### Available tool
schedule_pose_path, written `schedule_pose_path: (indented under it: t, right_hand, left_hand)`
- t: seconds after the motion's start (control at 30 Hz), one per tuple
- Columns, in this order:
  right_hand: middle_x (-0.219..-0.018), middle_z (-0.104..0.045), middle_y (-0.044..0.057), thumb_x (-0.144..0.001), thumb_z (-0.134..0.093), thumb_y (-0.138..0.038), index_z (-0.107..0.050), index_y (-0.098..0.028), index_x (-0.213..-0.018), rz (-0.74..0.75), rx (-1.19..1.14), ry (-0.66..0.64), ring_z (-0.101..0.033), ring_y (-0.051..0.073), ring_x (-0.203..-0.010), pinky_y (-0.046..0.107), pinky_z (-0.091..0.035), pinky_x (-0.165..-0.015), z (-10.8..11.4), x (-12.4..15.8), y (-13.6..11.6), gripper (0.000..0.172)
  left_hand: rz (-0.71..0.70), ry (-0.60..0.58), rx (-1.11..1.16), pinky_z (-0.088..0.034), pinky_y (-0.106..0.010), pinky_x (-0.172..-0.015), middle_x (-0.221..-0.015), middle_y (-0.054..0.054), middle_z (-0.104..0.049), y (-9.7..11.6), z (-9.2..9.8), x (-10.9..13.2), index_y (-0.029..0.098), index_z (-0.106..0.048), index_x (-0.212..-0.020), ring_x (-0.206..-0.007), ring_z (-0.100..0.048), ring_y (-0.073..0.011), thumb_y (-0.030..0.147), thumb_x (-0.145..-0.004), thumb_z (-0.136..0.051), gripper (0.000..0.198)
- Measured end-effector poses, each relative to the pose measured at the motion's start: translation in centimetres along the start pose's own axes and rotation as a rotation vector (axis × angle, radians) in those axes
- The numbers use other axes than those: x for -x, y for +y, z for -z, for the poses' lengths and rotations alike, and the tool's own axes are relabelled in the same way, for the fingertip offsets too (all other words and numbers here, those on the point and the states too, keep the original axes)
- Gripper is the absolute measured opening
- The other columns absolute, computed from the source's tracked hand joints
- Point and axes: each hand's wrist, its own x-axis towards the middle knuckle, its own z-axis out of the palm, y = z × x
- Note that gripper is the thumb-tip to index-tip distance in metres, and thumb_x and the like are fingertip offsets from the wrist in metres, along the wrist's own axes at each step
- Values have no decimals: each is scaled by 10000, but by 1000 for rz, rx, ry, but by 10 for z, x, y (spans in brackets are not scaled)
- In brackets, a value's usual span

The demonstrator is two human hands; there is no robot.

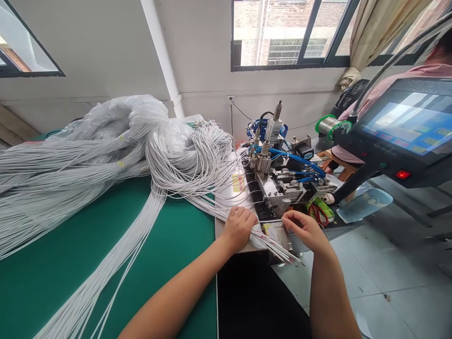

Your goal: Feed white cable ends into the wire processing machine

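Note:
My left hand [239,229] is closed over a bundle of thin white cables [273,245] at the front edge of the white machine base. The cable ends fan out beyond it to the lower right. My right hand [302,228] pinches the end of a single white cable [270,221], which runs across from the left hand in front of the machine. Just behind both hands stands a benchtop machine [277,186] with metal cylinders and blue air hoses. Below the pinched cable sits a metal block [277,231] with a yellow label.
A large heap of white cables [190,160], partly in clear plastic, covers the back of the green table [169,263]. At right are a touchscreen [411,125], a solder wire spool [332,126] and a clear blue container [365,205]. A person in pink [384,87] sits beyond.

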Motion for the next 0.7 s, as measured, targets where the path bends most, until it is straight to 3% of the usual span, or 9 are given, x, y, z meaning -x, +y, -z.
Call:
schedule_pose_path:
  t: [0.23,0.33,0.53,0.7]
  right_hand:
    - [-622,-471,-14,-851,-593,-455,-582,-178,-732,2,-192,107,-402,116,-543,244,-337,-494,-16,-6,0,301]
    - [-607,-490,-8,-841,-593,-471,-593,-176,-741,-29,-220,150,-402,117,-517,246,-343,-480,-20,-9,1,311]
    - [-671,-606,27,-836,-578,-458,-647,-173,-767,-11,62,207,-533,167,-610,267,-419,-574,-14,-15,12,301]
    - [-695,-641,29,-855,-530,-409,-643,-179,-751,42,264,179,-571,184,-656,269,-426,-620,-13,-19,20,277]
  left_hand:
    - [-15,-50,4,-349,-323,-779,-761,-37,-564,-1,-2,0,182,-567,-776,-766,-474,-188,148,-929,-382,243]
    - [-4,-71,7,-350,-323,-783,-769,-37,-568,-1,-2,0,184,-569,-775,-766,-478,-186,136,-923,-379,246]
    - [13,-83,7,-346,-328,-803,-774,-30,-575,-1,-4,0,187,-592,-811,-781,-489,-183,111,-891,-420,204]
    - [18,-68,3,-330,-347,-826,-814,-23,-595,-3,-7,2,235,-624,-1012,-829,-507,-189,66,-843,-460,289]
